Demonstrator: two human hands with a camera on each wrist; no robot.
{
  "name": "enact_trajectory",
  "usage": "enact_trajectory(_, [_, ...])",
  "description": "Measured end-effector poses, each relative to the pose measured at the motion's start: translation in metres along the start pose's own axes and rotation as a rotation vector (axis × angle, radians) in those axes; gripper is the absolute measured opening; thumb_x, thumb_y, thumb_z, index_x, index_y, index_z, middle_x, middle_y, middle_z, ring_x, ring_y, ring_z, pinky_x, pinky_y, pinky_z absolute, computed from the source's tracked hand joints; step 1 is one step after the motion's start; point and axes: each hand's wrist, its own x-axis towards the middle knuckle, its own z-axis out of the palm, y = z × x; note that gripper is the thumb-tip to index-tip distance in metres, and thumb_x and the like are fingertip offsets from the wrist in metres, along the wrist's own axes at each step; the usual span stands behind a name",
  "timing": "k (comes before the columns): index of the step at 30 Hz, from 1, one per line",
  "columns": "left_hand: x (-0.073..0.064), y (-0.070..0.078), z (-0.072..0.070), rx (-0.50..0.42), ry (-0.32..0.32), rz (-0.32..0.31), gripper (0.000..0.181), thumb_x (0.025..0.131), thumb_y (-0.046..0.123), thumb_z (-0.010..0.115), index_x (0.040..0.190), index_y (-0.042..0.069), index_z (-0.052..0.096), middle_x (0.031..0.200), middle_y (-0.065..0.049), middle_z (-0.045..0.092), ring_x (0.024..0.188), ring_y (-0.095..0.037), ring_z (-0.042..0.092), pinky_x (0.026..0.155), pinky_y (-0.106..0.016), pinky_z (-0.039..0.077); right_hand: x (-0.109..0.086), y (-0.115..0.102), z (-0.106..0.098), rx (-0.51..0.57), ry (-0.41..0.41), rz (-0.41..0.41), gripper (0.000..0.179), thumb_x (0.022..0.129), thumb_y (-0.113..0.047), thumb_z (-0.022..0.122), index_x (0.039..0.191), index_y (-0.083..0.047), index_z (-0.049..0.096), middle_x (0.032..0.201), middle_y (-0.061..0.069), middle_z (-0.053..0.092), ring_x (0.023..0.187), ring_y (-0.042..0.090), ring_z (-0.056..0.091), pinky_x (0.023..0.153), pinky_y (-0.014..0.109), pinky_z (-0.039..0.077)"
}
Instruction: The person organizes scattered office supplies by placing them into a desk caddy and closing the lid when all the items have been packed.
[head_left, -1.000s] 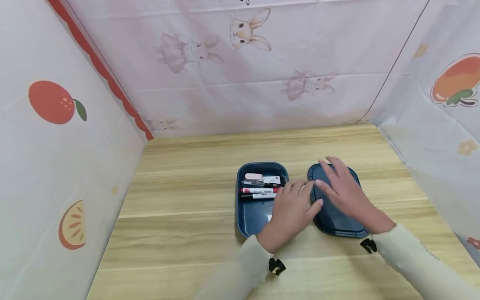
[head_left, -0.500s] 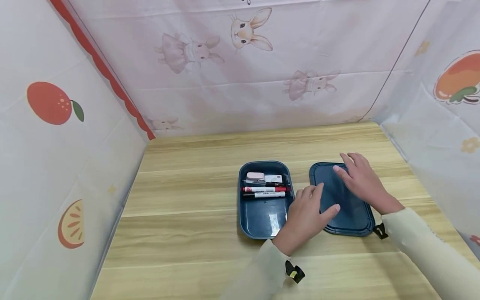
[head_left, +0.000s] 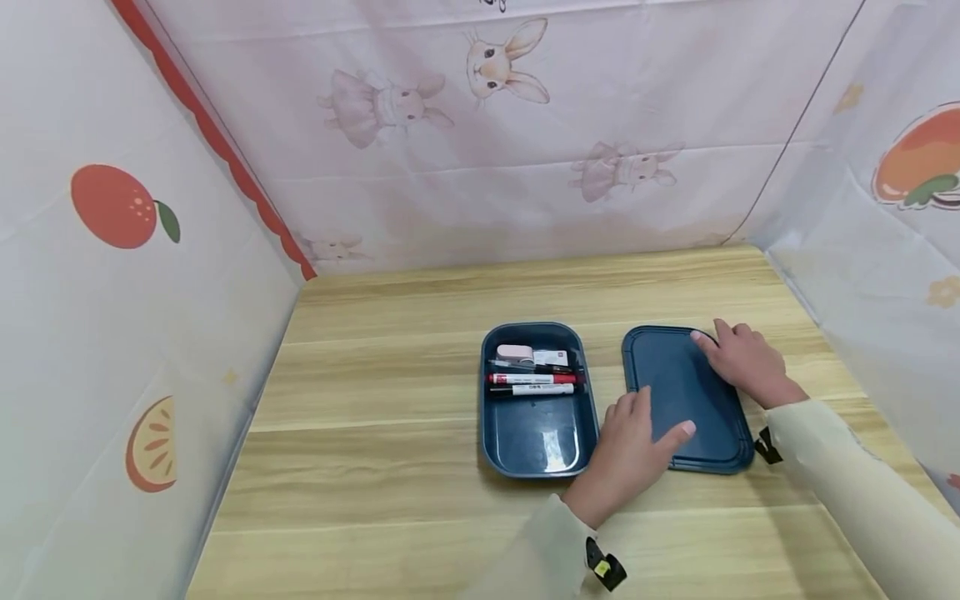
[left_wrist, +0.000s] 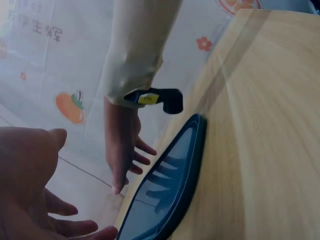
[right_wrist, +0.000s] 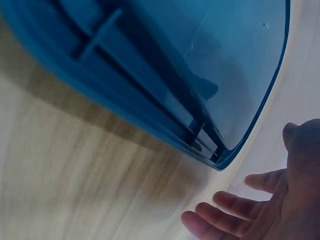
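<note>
A dark blue lid [head_left: 686, 392] lies flat on the table, its ribbed rim facing up. My right hand [head_left: 747, 364] is at the lid's far right edge, thumb over the surface and fingers spread beyond the rim. In the right wrist view, those relaxed fingers [right_wrist: 220, 215] show beside the lid's corner. My left hand [head_left: 628, 450] hovers between the box and the lid, with thumb and fingers apart and nothing held. The dark blue box [head_left: 528, 437] stands open to its left. Inside lie a red marker [head_left: 532, 379], a black marker [head_left: 534, 389] and a pen [head_left: 513, 365].
At the box's far end sit a pale pink rounded item [head_left: 515, 352] and a small white block [head_left: 551, 357]. The wooden table [head_left: 375, 400] is enclosed by printed cloth walls [head_left: 420, 192] at the back and sides.
Both hands have moved right, away from the box. The right hand has gone from over the lid to its far right edge. More of the box and lid is uncovered.
</note>
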Motion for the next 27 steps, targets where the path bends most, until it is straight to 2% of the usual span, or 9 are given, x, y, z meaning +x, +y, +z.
enact_trajectory(5, [-0.004,-0.002,0.014,-0.014,-0.023,-0.128,0.091,0.092,0.076,0.045,0.160,0.019,0.028,0.162,0.000,0.035,0.144,-0.019,0.037,0.113,-0.045,0.042,0.004,0.003,-0.003,-0.009,-0.062,0.012,0.095,0.103,-0.066,0.014,0.145,0.018,0.034,0.136,0.049,0.033,0.119,0.065,0.041,0.091,0.075,0.039])
enact_trajectory(8, [-0.004,-0.006,0.023,-0.015,-0.028,-0.167,0.091,0.092,0.074,0.049,0.159,0.016,0.029,0.159,0.001,0.037,0.143,-0.018,0.037,0.112,-0.042,0.042,0.005,0.002,-0.005,-0.024,-0.081,0.019,0.097,0.103,-0.067,0.013,0.138,0.019,0.041,0.130,0.048,0.037,0.110,0.062,0.048,0.085,0.072,0.043])
enact_trajectory(10, [-0.004,-0.009,0.027,-0.023,-0.032,-0.165,0.091,0.093,0.073,0.049,0.159,0.014,0.030,0.158,0.002,0.038,0.143,-0.017,0.036,0.111,-0.040,0.042,0.005,0.003,-0.006,-0.034,-0.081,0.026,0.097,0.103,-0.066,0.013,0.135,0.020,0.044,0.127,0.048,0.039,0.106,0.059,0.051,0.082,0.069,0.044])
enact_trajectory(14, [-0.002,-0.010,0.033,-0.001,-0.052,-0.137,0.090,0.094,0.073,0.047,0.159,0.014,0.030,0.161,0.003,0.035,0.145,-0.018,0.032,0.112,-0.041,0.041,0.007,0.001,-0.003,-0.032,-0.089,0.029,0.098,0.103,-0.066,0.013,0.135,0.022,0.042,0.127,0.048,0.038,0.104,0.056,0.051,0.084,0.069,0.045])
enact_trajectory(20, [-0.004,-0.008,0.037,0.056,-0.090,-0.106,0.083,0.097,0.072,0.041,0.161,0.023,0.023,0.166,-0.003,0.022,0.149,-0.024,0.025,0.115,-0.047,0.036,0.007,-0.003,-0.001,-0.004,-0.117,0.043,0.097,0.104,-0.064,0.016,0.138,0.025,0.036,0.132,0.051,0.034,0.110,0.061,0.049,0.088,0.070,0.044])
enact_trajectory(27, [-0.007,-0.009,0.049,0.106,-0.042,-0.080,0.075,0.100,0.066,0.040,0.161,0.025,0.024,0.167,-0.006,0.018,0.147,-0.025,0.025,0.115,-0.046,0.033,0.003,-0.007,-0.003,0.016,-0.137,0.067,0.098,0.103,-0.065,0.018,0.140,0.024,0.033,0.134,0.052,0.033,0.117,0.063,0.043,0.090,0.070,0.042])
